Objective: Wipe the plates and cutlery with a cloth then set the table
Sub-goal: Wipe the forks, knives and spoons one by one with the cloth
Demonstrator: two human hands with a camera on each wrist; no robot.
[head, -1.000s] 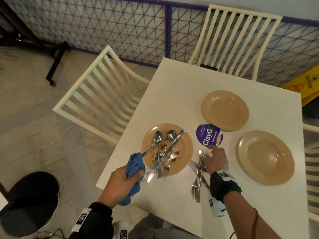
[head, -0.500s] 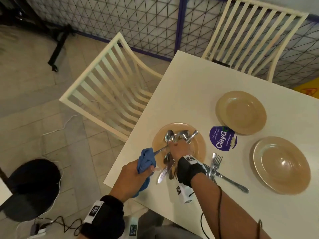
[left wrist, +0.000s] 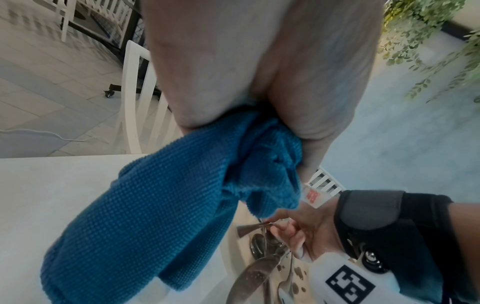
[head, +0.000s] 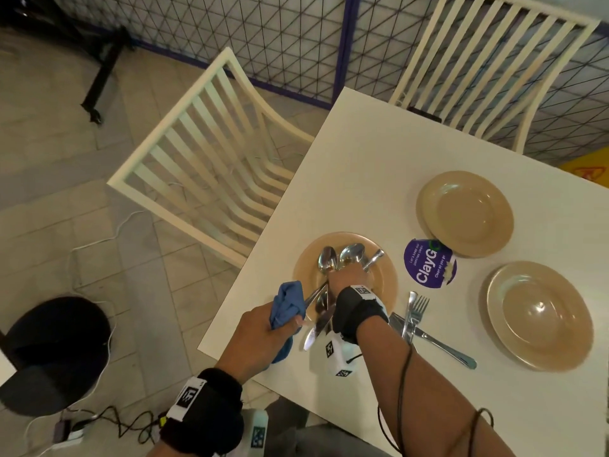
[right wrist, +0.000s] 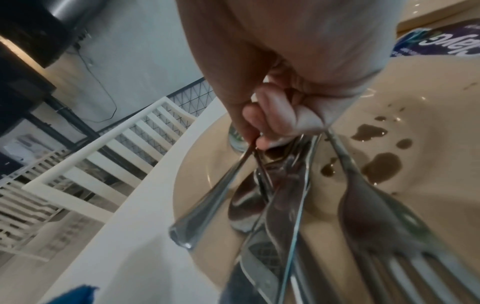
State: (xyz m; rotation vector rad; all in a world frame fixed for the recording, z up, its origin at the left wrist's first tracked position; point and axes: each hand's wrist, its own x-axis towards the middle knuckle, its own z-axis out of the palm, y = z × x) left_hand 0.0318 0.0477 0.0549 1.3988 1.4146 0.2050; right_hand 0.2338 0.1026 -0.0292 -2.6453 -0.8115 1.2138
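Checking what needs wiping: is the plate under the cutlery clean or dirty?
Dirty: brown spots show on the plate beside the cutlery that the right hand grips.

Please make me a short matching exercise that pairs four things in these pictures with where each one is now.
Things:
1. cloth
2. stained plate
3. sticker
4. wiped cutlery

Places:
A. flat on the table between the three plates
B. lying on the table right of the stained plate
C. bunched in the left hand
D. under the cutlery that the right hand grips

Pairs: 1-C, 2-D, 3-A, 4-B
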